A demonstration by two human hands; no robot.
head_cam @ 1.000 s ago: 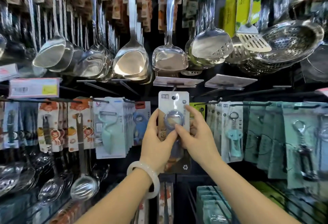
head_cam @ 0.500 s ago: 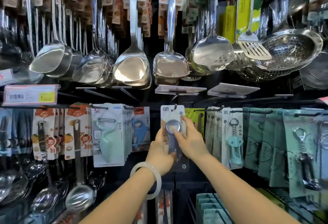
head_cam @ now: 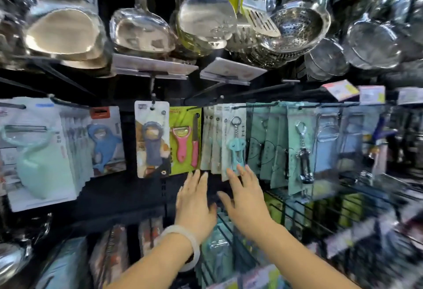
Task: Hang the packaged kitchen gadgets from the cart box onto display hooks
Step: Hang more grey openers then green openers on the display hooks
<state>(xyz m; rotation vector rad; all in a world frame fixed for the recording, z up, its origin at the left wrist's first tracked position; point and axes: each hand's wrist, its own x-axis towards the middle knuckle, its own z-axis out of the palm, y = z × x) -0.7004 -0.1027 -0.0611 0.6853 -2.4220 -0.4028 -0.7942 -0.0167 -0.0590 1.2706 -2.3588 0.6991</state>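
Observation:
A carded bottle opener pack (head_cam: 153, 139) with a grey-blue opener hangs alone on a black display hook (head_cam: 153, 96) at mid-height, free of both hands. My left hand (head_cam: 194, 201), with a pale bangle on the wrist, is below and right of the pack, fingers straight and holding nothing. My right hand (head_cam: 245, 199) is beside it, fingers spread, fingertips near the bottom of a teal corkscrew pack (head_cam: 235, 142). The cart box is out of view.
A green card with a pink peeler (head_cam: 185, 142) hangs right of the opener pack. Rows of teal corkscrew packs (head_cam: 299, 149) run rightward, pale peeler packs (head_cam: 39, 151) hang at left. Steel ladles (head_cam: 142, 30) and strainers (head_cam: 297, 28) hang overhead. Wire baskets (head_cam: 286, 215) sit below.
Both hands have let go of the bottle opener pack, which now hangs on the hook. They have dropped down and to the right. The camera has shifted, blurring the view.

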